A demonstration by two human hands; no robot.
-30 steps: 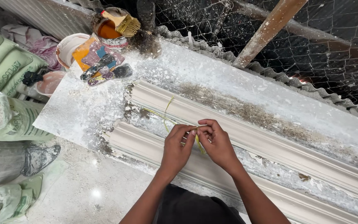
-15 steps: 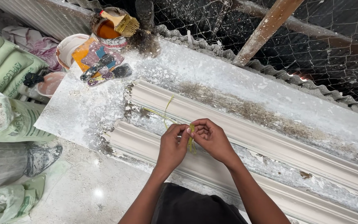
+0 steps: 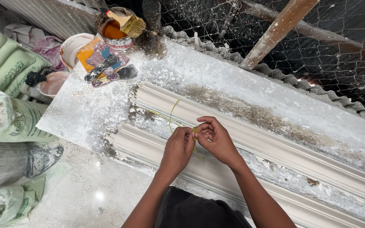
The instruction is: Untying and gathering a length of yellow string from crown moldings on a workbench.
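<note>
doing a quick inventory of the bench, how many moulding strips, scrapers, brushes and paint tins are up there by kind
White moulding strips: 2, far and near, under the left hand and right hand pinching a yellow-green fibre strand
Scrapers: 2
Brushes: 1
Paint tins: 1
Total: 6

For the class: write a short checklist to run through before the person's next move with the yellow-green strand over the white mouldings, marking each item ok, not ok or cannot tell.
1. Both hands on strand: left hand and right hand pinch the yellow-green strand - ok.
2. Knot finished: hidden by fingers - cannot tell.
3. Strand's free end lies loose on the upper moulding - ok.
4. Lower moulding lies flat on the dusty board - ok.
5. Scrapers clear of the hands - ok.
</note>
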